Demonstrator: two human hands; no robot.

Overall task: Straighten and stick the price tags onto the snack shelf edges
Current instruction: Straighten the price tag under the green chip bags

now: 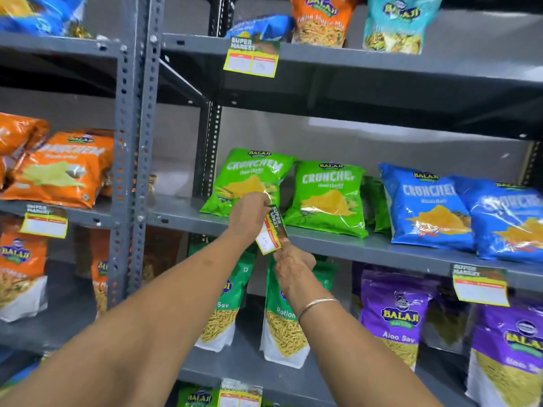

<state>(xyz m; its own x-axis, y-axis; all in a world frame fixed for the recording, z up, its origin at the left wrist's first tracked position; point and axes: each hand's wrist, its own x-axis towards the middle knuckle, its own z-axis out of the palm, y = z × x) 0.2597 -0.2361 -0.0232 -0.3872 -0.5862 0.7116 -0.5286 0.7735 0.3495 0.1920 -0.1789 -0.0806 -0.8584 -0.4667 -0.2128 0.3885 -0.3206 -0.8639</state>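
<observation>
Tag [271, 230] tilted at shelf edge [338, 240] | left hand [248, 214], right hand [291, 261] fingers both pinching it | risk: sticks crooked if pressed unlevelled

Price tag [271, 230] between both hands, before shelf edge [367, 248].

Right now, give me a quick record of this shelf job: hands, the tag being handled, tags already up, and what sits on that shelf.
left hand: pinches the top of the held tag
right hand: grips the tag's lower end
held tag: turned on end, tilted, in front of the middle shelf edge; whether it is stuck cannot be told
hung tags: top tag, left tag, right tag, bottom tag
on middle shelf: green packs, blue packs
</observation>
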